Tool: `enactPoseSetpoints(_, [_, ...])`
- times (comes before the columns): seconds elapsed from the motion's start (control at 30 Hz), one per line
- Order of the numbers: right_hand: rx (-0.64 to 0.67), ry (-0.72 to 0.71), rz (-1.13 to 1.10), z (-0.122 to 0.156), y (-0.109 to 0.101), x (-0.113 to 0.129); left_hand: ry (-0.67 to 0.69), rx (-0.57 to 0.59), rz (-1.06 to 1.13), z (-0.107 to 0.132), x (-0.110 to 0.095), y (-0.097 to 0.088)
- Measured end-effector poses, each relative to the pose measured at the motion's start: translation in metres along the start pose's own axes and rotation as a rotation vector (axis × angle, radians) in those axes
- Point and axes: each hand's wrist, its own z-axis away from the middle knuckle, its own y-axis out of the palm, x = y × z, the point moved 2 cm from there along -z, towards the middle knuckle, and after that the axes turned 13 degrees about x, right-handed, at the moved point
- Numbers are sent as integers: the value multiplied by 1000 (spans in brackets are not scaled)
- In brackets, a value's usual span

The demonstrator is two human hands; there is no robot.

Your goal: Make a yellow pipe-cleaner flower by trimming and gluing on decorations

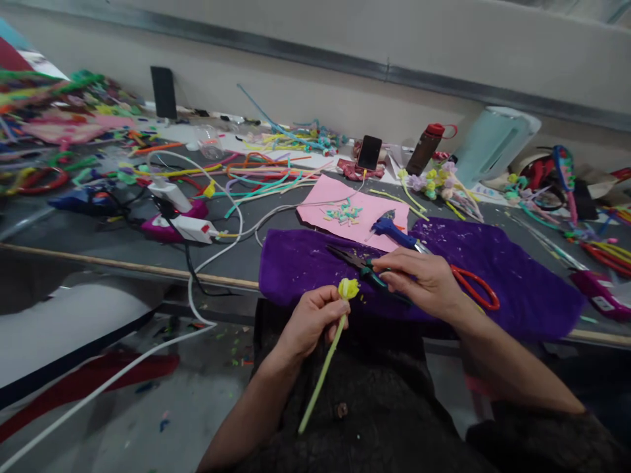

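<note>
My left hand [313, 322] pinches a yellow pipe-cleaner flower [349, 289] just below its head; the pale green stem slants down toward my lap. Over the purple cloth [296, 259], the thumb and fingers of my right hand [426, 279] close on the dark green handle of the pliers [351, 259], whose dark jaws point left. A blue glue gun [392, 230] lies just beyond that hand. Red-handled scissors [486, 292] lie partly under my right forearm. On the pink sheet [320, 194] sit several short green and yellow snippets [345, 212].
A purple power strip [162, 226] with white plugs and a trailing white cable [236, 230] occupies the left. Loose pipe cleaners [276, 174], a phone [369, 153], a brown bottle [424, 150], finished flowers [438, 180] and a pale teal container [497, 144] stand or lie along the back.
</note>
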Motion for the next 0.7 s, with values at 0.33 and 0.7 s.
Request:
enactPoseSetpoints(0.33, [-119, 90, -439, 0, 31, 24, 234, -341, -540, 16, -22, 4])
enactPoseSetpoints(0.7, [-211, 67, -406, -5, 42, 26, 329, -410, -741, 15, -18, -1])
